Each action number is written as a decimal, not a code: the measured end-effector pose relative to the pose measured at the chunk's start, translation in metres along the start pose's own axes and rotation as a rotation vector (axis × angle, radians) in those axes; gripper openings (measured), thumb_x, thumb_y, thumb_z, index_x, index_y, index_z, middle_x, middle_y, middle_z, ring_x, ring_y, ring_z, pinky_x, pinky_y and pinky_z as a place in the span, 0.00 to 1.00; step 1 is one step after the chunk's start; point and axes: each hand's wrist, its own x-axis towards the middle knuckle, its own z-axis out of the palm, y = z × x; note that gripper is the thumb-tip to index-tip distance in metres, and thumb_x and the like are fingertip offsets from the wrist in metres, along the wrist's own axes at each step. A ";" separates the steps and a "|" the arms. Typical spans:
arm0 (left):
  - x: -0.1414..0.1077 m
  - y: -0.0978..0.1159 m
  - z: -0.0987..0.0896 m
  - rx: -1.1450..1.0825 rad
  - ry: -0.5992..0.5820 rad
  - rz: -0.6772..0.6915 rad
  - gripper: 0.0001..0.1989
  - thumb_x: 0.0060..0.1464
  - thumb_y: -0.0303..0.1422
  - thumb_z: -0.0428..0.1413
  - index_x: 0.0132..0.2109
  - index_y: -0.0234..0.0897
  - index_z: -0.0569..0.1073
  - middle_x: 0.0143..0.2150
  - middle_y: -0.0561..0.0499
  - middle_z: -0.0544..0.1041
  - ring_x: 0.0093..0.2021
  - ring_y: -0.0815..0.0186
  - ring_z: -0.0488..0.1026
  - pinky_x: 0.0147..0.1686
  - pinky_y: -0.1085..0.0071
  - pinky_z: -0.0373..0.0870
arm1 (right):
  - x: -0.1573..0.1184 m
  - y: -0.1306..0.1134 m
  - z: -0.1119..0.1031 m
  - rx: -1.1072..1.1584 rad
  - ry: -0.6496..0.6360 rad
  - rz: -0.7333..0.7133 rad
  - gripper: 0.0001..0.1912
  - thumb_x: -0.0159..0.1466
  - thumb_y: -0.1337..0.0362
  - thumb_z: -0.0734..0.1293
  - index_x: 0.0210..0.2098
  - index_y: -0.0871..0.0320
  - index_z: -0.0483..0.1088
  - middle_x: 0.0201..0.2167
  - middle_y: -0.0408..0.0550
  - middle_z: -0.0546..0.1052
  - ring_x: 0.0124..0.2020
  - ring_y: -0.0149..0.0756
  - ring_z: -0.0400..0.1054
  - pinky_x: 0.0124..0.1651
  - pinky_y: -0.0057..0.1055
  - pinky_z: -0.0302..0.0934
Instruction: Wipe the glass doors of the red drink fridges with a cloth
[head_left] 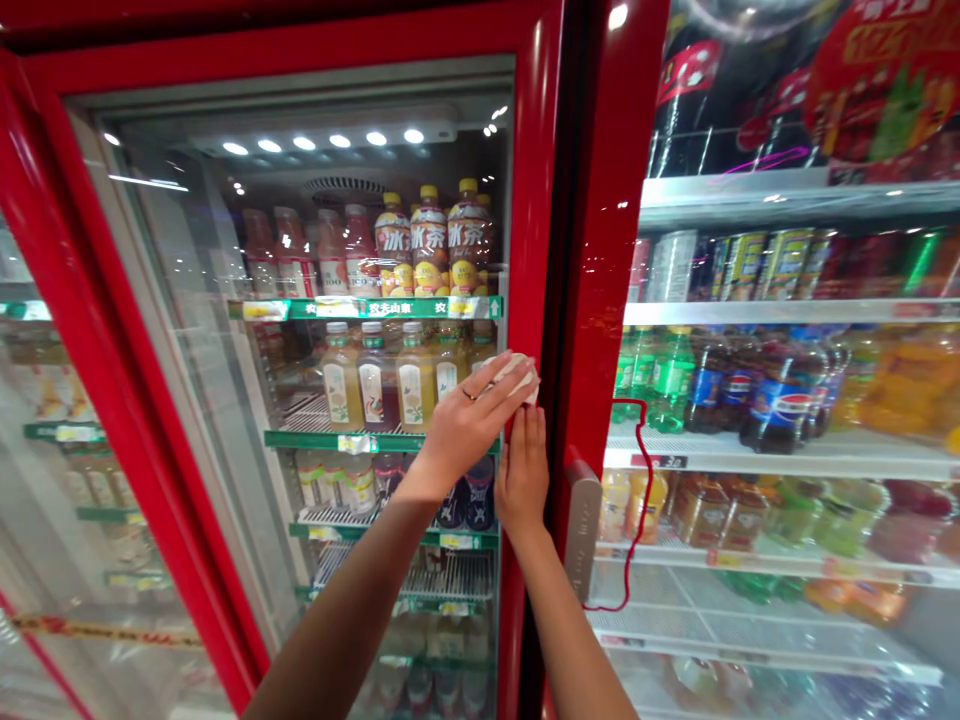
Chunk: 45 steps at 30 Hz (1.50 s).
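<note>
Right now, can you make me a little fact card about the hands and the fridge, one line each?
Left hand: ringed, fingers stretched over cloth
Cloth: white, mostly covered
Right hand: just below the left, fingers up
Frame: red, beside the glass
Bottles: in rows behind the glass
Lights: lit, above the bottles

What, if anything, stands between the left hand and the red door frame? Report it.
Only the white cloth, under the left hand's fingers on the red door frame. The right hand is just below, not between.
</note>
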 end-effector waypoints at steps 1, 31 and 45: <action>-0.003 -0.004 -0.003 -0.004 -0.001 -0.020 0.28 0.72 0.23 0.54 0.75 0.37 0.66 0.72 0.48 0.75 0.80 0.58 0.60 0.72 0.57 0.75 | 0.000 0.000 -0.001 0.002 -0.022 0.011 0.39 0.79 0.68 0.54 0.83 0.48 0.31 0.84 0.53 0.48 0.84 0.48 0.41 0.77 0.59 0.59; -0.045 -0.021 -0.021 0.051 -0.073 -0.157 0.33 0.70 0.18 0.48 0.78 0.43 0.61 0.74 0.52 0.73 0.80 0.62 0.59 0.73 0.58 0.73 | 0.009 -0.015 -0.012 -0.122 -0.037 -0.021 0.41 0.75 0.73 0.52 0.83 0.50 0.33 0.84 0.50 0.47 0.85 0.47 0.35 0.80 0.62 0.52; -0.072 -0.046 -0.038 0.052 0.025 -0.213 0.43 0.69 0.16 0.52 0.81 0.51 0.49 0.74 0.52 0.74 0.79 0.58 0.62 0.73 0.55 0.74 | 0.015 -0.040 0.012 -0.230 -0.078 -0.124 0.41 0.78 0.64 0.58 0.83 0.51 0.32 0.82 0.50 0.53 0.83 0.40 0.44 0.82 0.45 0.46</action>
